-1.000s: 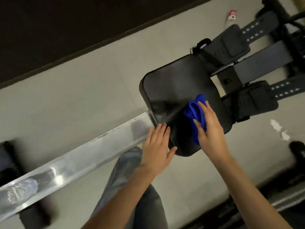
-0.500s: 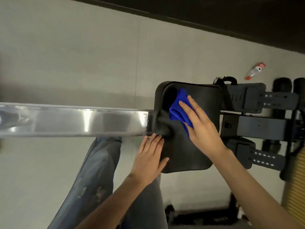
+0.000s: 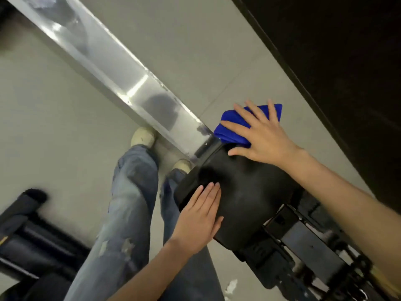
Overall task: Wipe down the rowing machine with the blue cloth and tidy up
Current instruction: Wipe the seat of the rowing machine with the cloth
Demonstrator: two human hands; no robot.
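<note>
the blue cloth [image 3: 231,132] sits on the far edge of the black seat [image 3: 249,192], right of centre in the frame, just where the seat meets the silver rail [image 3: 121,68]. the right hand [image 3: 262,137] lies flat on it, fingers spread, pressing rather than gripping. the left hand [image 3: 200,216] rests flat on the seat's near side, fingers straight and together, holding nothing. the rail's long axis runs from the seat toward the upper left corner, so a sweep along it would probably go up-left, and the right hand is nearer. the cloth is bright blue and softly bunched, one corner poking past the fingertips.
</note>
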